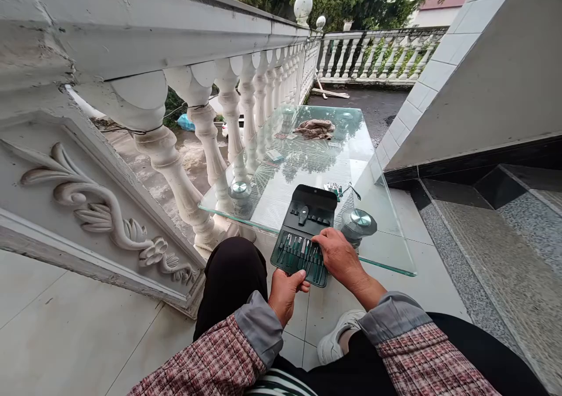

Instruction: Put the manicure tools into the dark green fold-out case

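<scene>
An unfolded dark green manicure set case (309, 212) is held over the near edge of the glass table. Slim metal manicure tools (298, 252) stand in a row in its lower half, and a dark nail clipper (302, 215) sits in the upper half. My left hand (284, 291) grips the case's bottom edge, thumb on top. My right hand (340, 258) is at the case's right side, thumb and forefinger pinched over the right end of the tool row. What lies between those fingertips is hidden. Several small metal pieces (336, 190) lie on the glass beyond the case.
The glass table (316, 168) stands on round-capped supports. A crumpled brown cloth (315, 129) and a small light-blue packet (275, 155) lie on it. A white balustrade (206, 144) runs along the left, and stone steps (487, 226) rise at the right.
</scene>
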Demonstrator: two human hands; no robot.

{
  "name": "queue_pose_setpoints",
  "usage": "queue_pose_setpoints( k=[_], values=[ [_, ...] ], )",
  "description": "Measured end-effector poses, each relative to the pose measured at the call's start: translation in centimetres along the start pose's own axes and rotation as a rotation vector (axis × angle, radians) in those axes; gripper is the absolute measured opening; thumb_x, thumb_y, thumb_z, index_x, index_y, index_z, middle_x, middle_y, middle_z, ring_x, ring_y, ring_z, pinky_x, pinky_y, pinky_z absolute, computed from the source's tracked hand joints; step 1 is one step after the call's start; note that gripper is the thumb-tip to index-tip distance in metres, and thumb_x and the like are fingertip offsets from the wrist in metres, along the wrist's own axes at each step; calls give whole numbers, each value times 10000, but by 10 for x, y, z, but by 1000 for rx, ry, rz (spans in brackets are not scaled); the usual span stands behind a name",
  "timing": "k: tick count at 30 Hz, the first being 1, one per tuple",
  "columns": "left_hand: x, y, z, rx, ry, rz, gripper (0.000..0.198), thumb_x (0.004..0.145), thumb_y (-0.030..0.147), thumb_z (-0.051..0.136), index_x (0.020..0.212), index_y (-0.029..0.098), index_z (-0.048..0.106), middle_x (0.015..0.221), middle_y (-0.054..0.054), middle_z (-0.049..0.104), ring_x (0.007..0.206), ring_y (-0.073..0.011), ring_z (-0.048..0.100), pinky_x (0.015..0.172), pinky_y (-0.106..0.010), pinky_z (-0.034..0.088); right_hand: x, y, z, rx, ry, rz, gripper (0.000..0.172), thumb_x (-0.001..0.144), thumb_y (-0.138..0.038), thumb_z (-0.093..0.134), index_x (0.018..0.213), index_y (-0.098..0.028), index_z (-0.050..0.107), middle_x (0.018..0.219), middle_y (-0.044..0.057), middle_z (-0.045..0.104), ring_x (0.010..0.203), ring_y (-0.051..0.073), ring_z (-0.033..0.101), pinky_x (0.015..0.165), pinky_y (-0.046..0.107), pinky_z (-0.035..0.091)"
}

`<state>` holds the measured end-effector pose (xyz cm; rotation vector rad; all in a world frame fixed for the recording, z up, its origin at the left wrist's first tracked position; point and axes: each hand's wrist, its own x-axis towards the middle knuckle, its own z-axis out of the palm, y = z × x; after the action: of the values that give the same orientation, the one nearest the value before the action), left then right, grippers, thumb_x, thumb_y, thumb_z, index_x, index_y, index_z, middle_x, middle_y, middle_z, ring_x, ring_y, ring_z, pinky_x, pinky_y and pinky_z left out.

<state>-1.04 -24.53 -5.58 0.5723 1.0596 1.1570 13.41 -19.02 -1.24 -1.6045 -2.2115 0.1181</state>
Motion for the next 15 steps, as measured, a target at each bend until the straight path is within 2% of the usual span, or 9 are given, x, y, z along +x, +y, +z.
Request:
queue_pose_setpoints(
  k=[6,15],
  values=[
    [1,0,0,-8,5,8,425,532,303,761,868,108,588,697,-6,598,489,-87,541,457,-206,428,-2,1,3,36,2,18,333,871,-142,358,971,-195,671,889,73,560,857,175,460,719,272,373],
    [0,0,0,-20,-3,13,423,537,316,771,865,109,602,706,-17,609,490,-84,538,466,-208,425,-6,0,3,-47,14,-75,302,844,-140,426,918,-245,699,871,63,557,825,174,446,711,272,361]
  ],
)
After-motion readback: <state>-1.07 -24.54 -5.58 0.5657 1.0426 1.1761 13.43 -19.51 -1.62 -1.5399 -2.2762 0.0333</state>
